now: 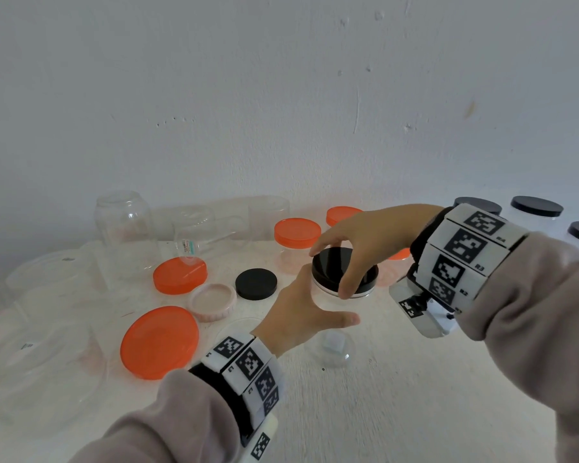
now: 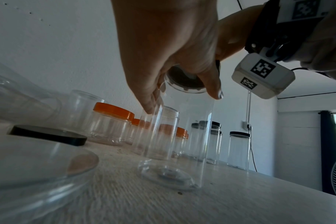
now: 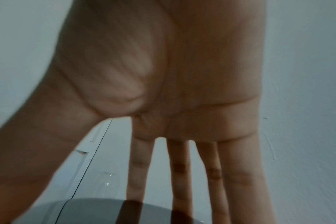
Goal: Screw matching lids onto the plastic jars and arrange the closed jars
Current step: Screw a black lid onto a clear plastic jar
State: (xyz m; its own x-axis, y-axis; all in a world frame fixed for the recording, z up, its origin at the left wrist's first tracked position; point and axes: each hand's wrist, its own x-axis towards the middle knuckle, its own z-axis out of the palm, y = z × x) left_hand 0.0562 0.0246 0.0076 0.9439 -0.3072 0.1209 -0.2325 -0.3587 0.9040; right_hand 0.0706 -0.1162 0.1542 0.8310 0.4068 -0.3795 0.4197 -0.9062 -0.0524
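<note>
While the right hand (image 1: 358, 248) reaches down from above with thumb and fingers curled round the rim of the black lid (image 1: 343, 267), the left hand (image 1: 301, 312) wraps the clear jar (image 1: 335, 297) beneath it from the near side. This tall, see-through jar stands upright on the white table (image 1: 415, 396), near its middle, and holds nothing. Just left of it lie a spare black lid (image 1: 256, 284), a pale pink lid (image 1: 212, 301) and two loose orange lids (image 1: 159, 342). Behind stand jars capped in orange (image 1: 297, 232); at far right, black-capped jars (image 1: 537, 207). Only the left wrist view shows the jar's full height (image 2: 182, 136) and bare bottom. In the right wrist view the fingers (image 3: 179, 174) touch the lid's glossy top (image 3: 105, 212).
</note>
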